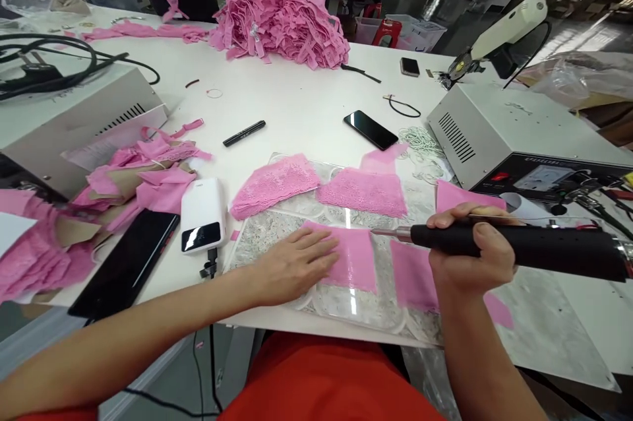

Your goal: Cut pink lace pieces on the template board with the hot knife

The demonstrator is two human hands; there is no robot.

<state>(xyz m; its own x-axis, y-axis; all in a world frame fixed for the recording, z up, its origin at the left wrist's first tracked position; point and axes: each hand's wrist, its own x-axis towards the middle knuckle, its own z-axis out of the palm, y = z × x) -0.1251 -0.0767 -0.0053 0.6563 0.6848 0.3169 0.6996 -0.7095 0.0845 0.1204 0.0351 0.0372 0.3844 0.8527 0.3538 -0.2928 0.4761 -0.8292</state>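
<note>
My left hand [299, 262] lies flat, fingers stretched out, on the left part of a pink fabric piece [353, 261]. That piece rests on a clear plastic template [390, 319] over a grey marbled board [539, 315]. My right hand [469, 253] is wrapped round a thick black electric hand tool [539, 249] with a narrow metal tip. The tip points left, by the upper right corner of the pink piece; whether it touches is unclear. Two lace-edged pink pieces [277, 185] [366, 190] lie behind. Another pink piece [413, 276] is partly hidden by my right hand.
A grey power box with a meter [534, 137] stands right, another grey box [74, 117] left. A white power bank [202, 213], black phones [126, 262] [370, 129] and a marker [244, 133] lie around. Behind is a pink garment heap [281, 15]; a person stands at the far left.
</note>
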